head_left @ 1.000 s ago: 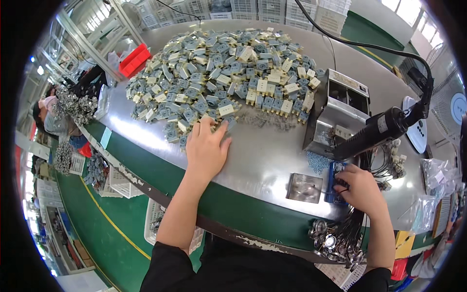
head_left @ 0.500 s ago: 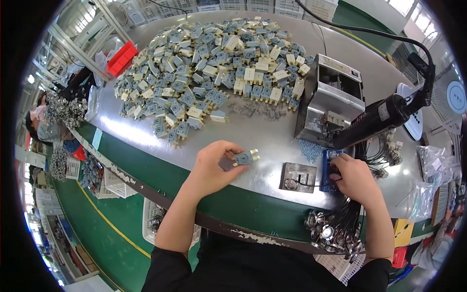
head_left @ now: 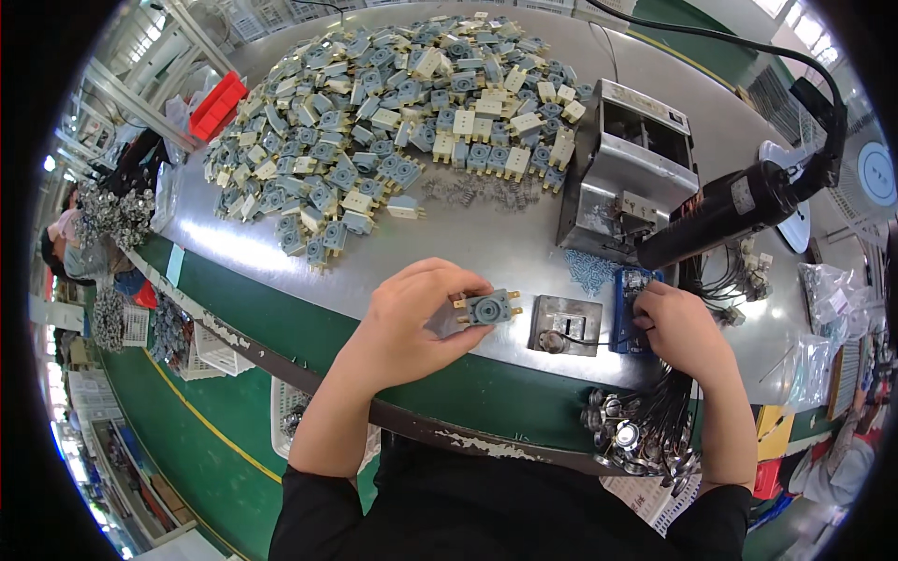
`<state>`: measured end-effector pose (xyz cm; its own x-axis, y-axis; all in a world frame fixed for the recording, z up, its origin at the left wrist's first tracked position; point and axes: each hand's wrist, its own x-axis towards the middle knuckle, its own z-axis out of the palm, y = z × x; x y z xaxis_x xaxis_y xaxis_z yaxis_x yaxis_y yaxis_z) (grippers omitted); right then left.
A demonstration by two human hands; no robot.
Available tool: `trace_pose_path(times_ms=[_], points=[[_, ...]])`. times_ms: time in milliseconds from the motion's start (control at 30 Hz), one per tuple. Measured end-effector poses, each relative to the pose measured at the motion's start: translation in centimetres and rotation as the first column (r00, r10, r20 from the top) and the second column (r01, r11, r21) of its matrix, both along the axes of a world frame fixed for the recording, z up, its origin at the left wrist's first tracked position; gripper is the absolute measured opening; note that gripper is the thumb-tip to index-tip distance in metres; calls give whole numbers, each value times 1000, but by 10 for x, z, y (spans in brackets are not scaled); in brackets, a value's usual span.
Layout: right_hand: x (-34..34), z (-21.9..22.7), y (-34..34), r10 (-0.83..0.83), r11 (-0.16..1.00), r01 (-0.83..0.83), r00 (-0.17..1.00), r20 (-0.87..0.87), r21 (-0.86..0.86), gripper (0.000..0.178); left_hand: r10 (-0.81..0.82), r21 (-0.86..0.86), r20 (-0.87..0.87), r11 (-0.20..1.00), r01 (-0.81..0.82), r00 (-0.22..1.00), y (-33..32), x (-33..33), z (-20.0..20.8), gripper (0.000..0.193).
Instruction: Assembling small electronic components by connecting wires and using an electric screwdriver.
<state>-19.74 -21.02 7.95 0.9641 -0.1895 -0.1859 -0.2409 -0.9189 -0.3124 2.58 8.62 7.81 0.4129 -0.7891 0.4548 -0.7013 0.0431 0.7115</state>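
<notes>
Between the thumb and fingers of my left hand (head_left: pixel 412 323) is a small grey switch block (head_left: pixel 488 309) with brass terminals at both ends, its round centre facing up. Curled over the narrow blue tray (head_left: pixel 625 332) are the fingers of my right hand (head_left: pixel 687 332); their tips hide what they pinch there. Between the two hands a square metal fixture (head_left: pixel 591 313) with a slot lies on the table. A round metal piece (head_left: pixel 552 342) sits on its corner, and a thin dark lead runs from it toward the blue tray.
A large heap of grey and cream switch blocks (head_left: pixel 374 122) spreads over the metal table, with loose springs (head_left: pixel 477 192) before it. A black electric screwdriver (head_left: pixel 720 215) leans by a metal feeder (head_left: pixel 622 178). Small blue screws (head_left: pixel 589 271) and wired round metal parts (head_left: pixel 627 435) lie nearby.
My left hand has turned the switch block so its round face and both terminal ends show. My right hand stays at the blue tray. The whole view has shifted slightly.
</notes>
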Motion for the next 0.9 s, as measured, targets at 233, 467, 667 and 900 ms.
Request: trace_pose_path(times_ms=[233, 467, 667, 900], points=[[1, 9, -3, -19, 997, 15, 999, 43, 80, 21, 22, 75, 208, 996, -39, 978, -17, 7, -25, 39], [-8, 11, -13, 93, 988, -111, 983, 159, 108, 23, -62, 270, 123, 963, 27, 991, -12, 7, -44, 37], [4, -5, -6, 91, 991, -88, 995, 30, -102, 18, 114, 417, -332, 908, 37, 936, 1, 10, -25, 40], [-1, -10, -5, 69, 976, -77, 997, -45, -205, 10, 28, 368, -118, 930, 18, 993, 0, 12, -33, 42]])
